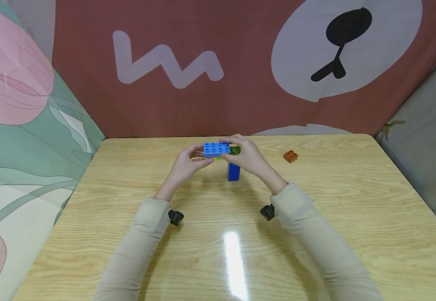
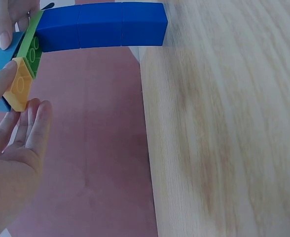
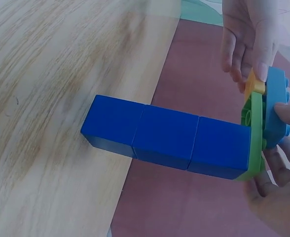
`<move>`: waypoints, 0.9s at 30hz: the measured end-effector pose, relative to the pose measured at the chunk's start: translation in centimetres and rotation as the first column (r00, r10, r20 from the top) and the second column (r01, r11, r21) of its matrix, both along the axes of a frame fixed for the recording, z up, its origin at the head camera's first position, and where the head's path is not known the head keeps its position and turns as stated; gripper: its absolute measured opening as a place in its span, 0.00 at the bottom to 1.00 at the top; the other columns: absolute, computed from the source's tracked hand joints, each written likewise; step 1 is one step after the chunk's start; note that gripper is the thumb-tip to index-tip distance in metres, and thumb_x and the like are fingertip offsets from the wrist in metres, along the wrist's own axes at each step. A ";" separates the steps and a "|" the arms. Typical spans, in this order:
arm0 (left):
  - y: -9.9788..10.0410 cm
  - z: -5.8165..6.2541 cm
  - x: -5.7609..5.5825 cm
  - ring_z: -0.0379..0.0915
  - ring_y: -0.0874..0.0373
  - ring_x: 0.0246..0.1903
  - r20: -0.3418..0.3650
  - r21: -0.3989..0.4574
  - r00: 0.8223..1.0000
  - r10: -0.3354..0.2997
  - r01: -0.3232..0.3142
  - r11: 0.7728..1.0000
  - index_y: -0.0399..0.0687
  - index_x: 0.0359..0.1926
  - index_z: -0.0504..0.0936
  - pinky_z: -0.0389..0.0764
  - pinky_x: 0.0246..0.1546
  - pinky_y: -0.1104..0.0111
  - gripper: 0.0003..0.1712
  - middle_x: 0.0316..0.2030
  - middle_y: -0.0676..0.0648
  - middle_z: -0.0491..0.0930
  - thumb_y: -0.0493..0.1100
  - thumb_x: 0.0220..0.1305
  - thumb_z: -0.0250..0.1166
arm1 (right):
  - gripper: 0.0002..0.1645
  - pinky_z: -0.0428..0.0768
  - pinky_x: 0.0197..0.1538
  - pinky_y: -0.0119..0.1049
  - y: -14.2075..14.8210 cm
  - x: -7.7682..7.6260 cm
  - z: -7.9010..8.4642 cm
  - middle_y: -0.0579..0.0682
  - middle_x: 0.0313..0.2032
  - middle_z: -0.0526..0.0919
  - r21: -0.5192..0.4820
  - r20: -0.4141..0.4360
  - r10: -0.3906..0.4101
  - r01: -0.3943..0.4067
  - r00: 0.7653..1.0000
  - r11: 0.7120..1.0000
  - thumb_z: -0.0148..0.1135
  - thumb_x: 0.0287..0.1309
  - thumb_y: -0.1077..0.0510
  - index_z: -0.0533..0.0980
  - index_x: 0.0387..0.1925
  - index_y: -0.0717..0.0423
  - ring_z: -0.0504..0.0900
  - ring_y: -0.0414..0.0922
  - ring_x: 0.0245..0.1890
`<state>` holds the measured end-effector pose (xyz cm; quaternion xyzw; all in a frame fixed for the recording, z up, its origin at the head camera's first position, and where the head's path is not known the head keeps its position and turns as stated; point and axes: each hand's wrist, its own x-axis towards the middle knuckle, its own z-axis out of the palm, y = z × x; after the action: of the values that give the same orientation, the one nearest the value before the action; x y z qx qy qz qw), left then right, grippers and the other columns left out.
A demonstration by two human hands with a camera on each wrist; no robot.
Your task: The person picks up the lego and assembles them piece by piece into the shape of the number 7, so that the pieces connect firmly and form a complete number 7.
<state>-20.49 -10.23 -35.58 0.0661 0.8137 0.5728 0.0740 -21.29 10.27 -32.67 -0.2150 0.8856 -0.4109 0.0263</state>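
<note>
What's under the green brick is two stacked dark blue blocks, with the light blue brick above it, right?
Not two: the right wrist view shows three stacked dark blue blocks under the green brick. The light blue brick is above it.

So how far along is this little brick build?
Looks done: three dark blue blocks form a column topped by a green piece. In hand: left fingers and right fingers hold the light blue brick, yellow piece beneath. Possibly remaining: the orange brick, lying apart on the table.
</note>
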 end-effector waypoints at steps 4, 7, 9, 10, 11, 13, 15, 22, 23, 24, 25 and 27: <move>-0.1 0.0 -0.1 0.74 0.46 0.57 0.000 -0.004 1.000 0.002 -0.002 1.000 0.44 0.62 0.71 0.80 0.55 0.60 0.30 0.55 0.40 0.75 0.43 0.59 0.68 | 0.30 0.75 0.60 0.52 0.1 0.0 0.0 0.56 0.59 0.74 -0.007 0.010 -0.002 0.003 1.000 1.000 0.65 0.59 0.57 0.71 0.63 0.53 0.73 0.54 0.60; -0.2 -0.2 -0.1 0.74 0.46 0.57 0.000 -0.014 1.000 0.002 -0.002 1.000 0.45 0.62 0.71 0.81 0.54 0.59 0.30 0.56 0.40 0.75 0.43 0.59 0.68 | 0.33 0.74 0.63 0.53 0.1 0.1 -0.3 0.56 0.61 0.71 -0.004 -0.042 0.007 -0.007 0.999 1.000 0.66 0.58 0.57 0.69 0.64 0.53 0.72 0.54 0.61; -0.2 -0.3 -0.1 0.74 0.45 0.57 -0.002 -0.012 1.000 0.000 0.000 1.000 0.44 0.62 0.71 0.81 0.55 0.59 0.30 0.56 0.40 0.74 0.44 0.59 0.68 | 0.35 0.73 0.63 0.53 0.2 0.2 -0.7 0.57 0.62 0.70 0.036 -0.172 0.036 -0.030 0.984 0.999 0.67 0.57 0.57 0.68 0.65 0.55 0.71 0.55 0.62; -0.2 -0.3 -0.1 0.74 0.45 0.57 -0.003 -0.011 1.000 0.000 -0.001 1.000 0.44 0.62 0.71 0.81 0.55 0.58 0.30 0.56 0.40 0.74 0.44 0.59 0.68 | 0.36 0.73 0.64 0.53 0.3 0.3 -0.9 0.58 0.61 0.70 0.082 -0.271 0.061 -0.041 0.961 0.996 0.68 0.56 0.56 0.68 0.65 0.56 0.70 0.55 0.62; -0.2 -0.4 -0.1 0.74 0.45 0.57 -0.009 -0.006 1.000 -0.002 0.001 1.000 0.44 0.62 0.71 0.81 0.55 0.58 0.30 0.56 0.39 0.74 0.43 0.59 0.68 | 0.36 0.73 0.63 0.52 0.3 0.3 -1.2 0.58 0.61 0.70 0.141 -0.387 0.094 -0.042 0.917 0.989 0.69 0.54 0.55 0.68 0.64 0.57 0.71 0.56 0.61; -0.2 -0.5 -0.2 0.74 0.45 0.57 -0.014 0.006 1.000 -0.003 0.003 1.000 0.43 0.61 0.72 0.80 0.55 0.59 0.29 0.56 0.39 0.74 0.42 0.59 0.68 | 0.36 0.74 0.62 0.50 0.4 0.4 -1.9 0.59 0.59 0.73 0.268 -0.624 0.171 0.004 0.762 0.964 0.71 0.52 0.53 0.70 0.61 0.58 0.72 0.55 0.60; -0.2 -0.5 -0.2 0.73 0.45 0.57 -0.021 0.015 1.000 -0.007 0.007 1.000 0.42 0.61 0.72 0.80 0.55 0.59 0.29 0.56 0.39 0.74 0.42 0.60 0.68 | 0.35 0.76 0.61 0.47 0.4 0.3 -2.7 0.58 0.57 0.75 0.355 -0.789 0.248 0.089 0.562 0.930 0.72 0.50 0.51 0.71 0.58 0.59 0.74 0.54 0.58; -0.2 -0.7 -0.2 0.74 0.45 0.56 -0.044 0.010 0.999 -0.011 0.011 1.000 0.43 0.60 0.73 0.82 0.53 0.60 0.28 0.55 0.39 0.75 0.43 0.59 0.68 | 0.35 0.77 0.58 0.41 -0.2 -0.1 -4.6 0.57 0.54 0.76 0.364 -0.905 0.288 0.221 0.312 0.905 0.74 0.48 0.54 0.70 0.56 0.59 0.75 0.51 0.54; -0.2 -0.7 -0.2 0.75 0.46 0.56 -0.050 0.008 0.999 -0.007 0.008 1.000 0.43 0.59 0.73 0.82 0.52 0.60 0.28 0.55 0.40 0.75 0.43 0.59 0.69 | 0.35 0.77 0.58 0.41 -0.4 -0.1 -4.7 0.57 0.53 0.75 0.358 -0.907 0.279 0.229 0.314 0.905 0.74 0.48 0.55 0.70 0.56 0.59 0.75 0.51 0.53; -0.2 -0.7 -0.2 0.75 0.46 0.55 -0.062 0.004 0.998 -0.001 0.002 1.000 0.43 0.59 0.73 0.83 0.51 0.61 0.28 0.54 0.39 0.75 0.43 0.58 0.69 | 0.34 0.77 0.57 0.41 -0.5 -0.2 -4.8 0.57 0.53 0.76 0.351 -0.910 0.271 0.236 0.314 0.906 0.74 0.48 0.56 0.70 0.56 0.58 0.75 0.51 0.52; -0.1 -0.8 -0.1 0.76 0.46 0.54 -0.068 0.003 0.998 0.001 -0.001 1.000 0.43 0.59 0.73 0.83 0.50 0.61 0.28 0.54 0.40 0.76 0.44 0.58 0.69 | 0.33 0.78 0.57 0.41 -0.5 -0.3 -4.9 0.58 0.52 0.76 0.345 -0.912 0.263 0.242 0.316 0.907 0.74 0.48 0.57 0.71 0.55 0.59 0.75 0.51 0.52; -0.1 -0.7 -0.1 0.76 0.46 0.54 -0.073 0.005 0.997 0.004 -0.004 1.000 0.44 0.59 0.73 0.83 0.50 0.62 0.29 0.54 0.40 0.76 0.45 0.58 0.69 | 0.31 0.78 0.55 0.41 -0.7 -0.4 -5.0 0.58 0.52 0.76 0.337 -0.914 0.251 0.251 0.320 0.907 0.73 0.49 0.59 0.71 0.54 0.59 0.75 0.51 0.51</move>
<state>-20.56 -10.32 -36.31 0.0856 0.8144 0.5723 0.0430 -21.67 9.59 -37.63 -0.4022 0.7975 -0.0059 -0.4496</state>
